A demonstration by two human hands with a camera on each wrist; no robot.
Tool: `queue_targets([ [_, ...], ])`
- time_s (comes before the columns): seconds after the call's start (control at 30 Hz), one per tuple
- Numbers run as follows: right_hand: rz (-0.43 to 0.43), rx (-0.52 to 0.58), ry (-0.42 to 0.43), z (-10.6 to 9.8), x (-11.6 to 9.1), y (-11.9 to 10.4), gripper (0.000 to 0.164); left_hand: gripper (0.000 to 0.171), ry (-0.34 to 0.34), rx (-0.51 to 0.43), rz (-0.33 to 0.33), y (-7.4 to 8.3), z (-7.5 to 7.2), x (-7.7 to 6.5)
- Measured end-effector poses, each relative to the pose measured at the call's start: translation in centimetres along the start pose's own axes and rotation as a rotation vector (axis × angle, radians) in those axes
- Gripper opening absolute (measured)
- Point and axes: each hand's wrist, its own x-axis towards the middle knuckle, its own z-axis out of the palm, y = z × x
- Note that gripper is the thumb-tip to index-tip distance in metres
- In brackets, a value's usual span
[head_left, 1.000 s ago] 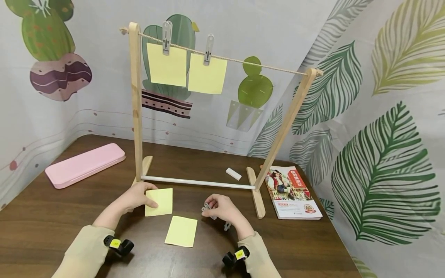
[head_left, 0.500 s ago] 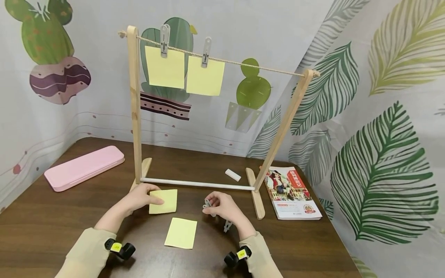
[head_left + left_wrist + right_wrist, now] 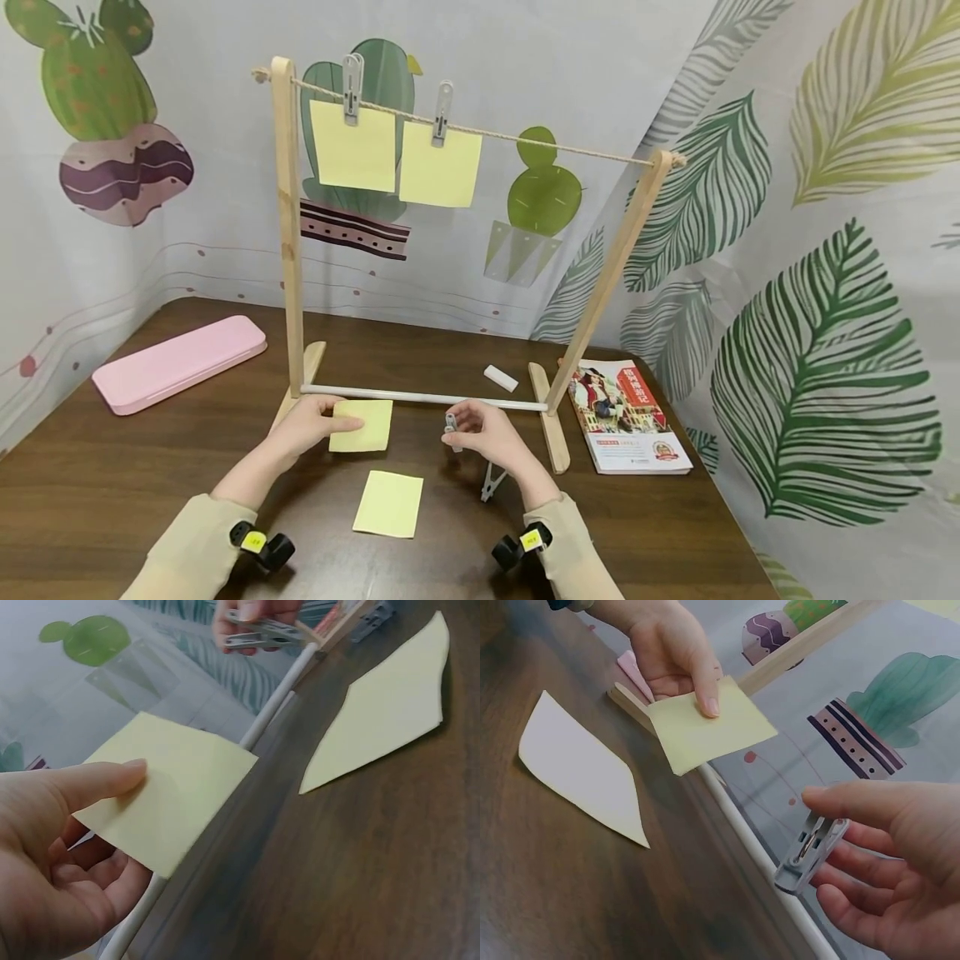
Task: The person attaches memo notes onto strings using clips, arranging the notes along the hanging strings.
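Pinching a yellow note (image 3: 373, 417), fingers of the left hand (image 3: 311, 427) lie left of the right hand (image 3: 487, 433), whose fingers grip a grey clip (image 3: 804, 859) — note and clip apart, rope (image 3: 555, 148) above both.

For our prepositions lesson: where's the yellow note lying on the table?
In the head view, the note lies at the lower centre, between the left forearm and the loose grey clip.

Yellow paper (image 3: 377, 426), grey clothespin (image 3: 808, 857), pink case (image 3: 180, 364), cactus-and-leaf-patterned backdrop (image 3: 450, 279)
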Motion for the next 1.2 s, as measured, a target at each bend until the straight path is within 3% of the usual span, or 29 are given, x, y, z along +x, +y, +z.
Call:
queue_targets([
  [0.1,-0.004,0.028,0.006,-0.6,-0.4,-1.6,0.031,0.024,0.011,-0.028,0.002,0.1,0.3,0.0],
  [0.2,-0.006,0.049,0.017,-0.9,-0.3,-1.8,0.032,0.025,0.017,-0.037,-0.002,0.2,0.6,0.1],
  [0.33,-0.023,0.070,0.040,-1.0,0.5,-0.3,0.033,0.030,0.032,-0.068,-0.009,0.5,1.3,0.3],
  [0.47,-0.030,0.062,0.061,-1.2,0.6,-0.5,0.032,0.034,0.043,-0.114,0.001,0.7,2.2,0.6],
  [0.73,-0.086,0.015,0.057,-2.4,-0.3,-4.1,0.028,0.029,0.049,-0.077,-0.029,1.2,3.1,1.1],
  [0.97,-0.090,0.012,0.145,-3.2,1.1,-2.5,0.030,0.029,0.019,-0.092,-0.018,2.7,3.7,1.7],
  [1.2,-0.150,-0.020,0.173,-5.1,1.7,-3.5,0.036,0.025,-0.004,-0.018,0.000,4.6,4.2,2.6],
])
